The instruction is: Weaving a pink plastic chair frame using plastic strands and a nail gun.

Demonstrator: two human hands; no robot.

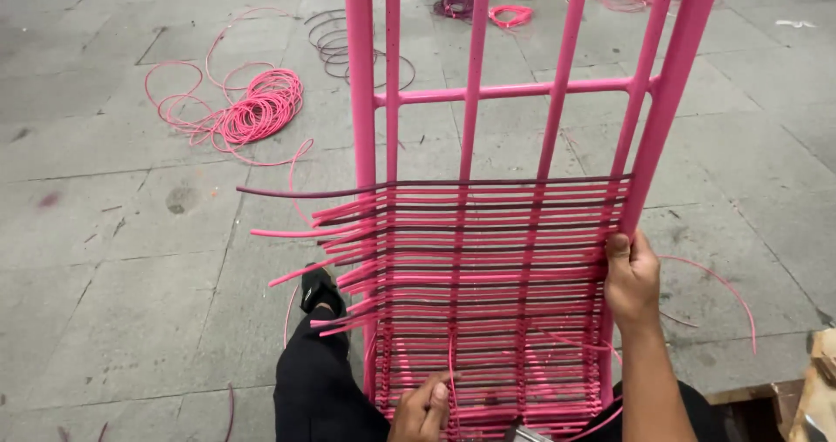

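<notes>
R hand, lower right of frame: fingers clenched round right rail of pink metal frame, thumb up, at edge of woven pink strips. L hand, bottom centre: fingers pinched on a thin pink strand w/in the weave. Pink cord coil on floor, upper left. No labels visible.

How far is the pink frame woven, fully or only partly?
Partly woven. Pink and dark cord strips cross only the lower part of the pink frame; above them its bars stand bare. The right hand grips its right edge.
</notes>
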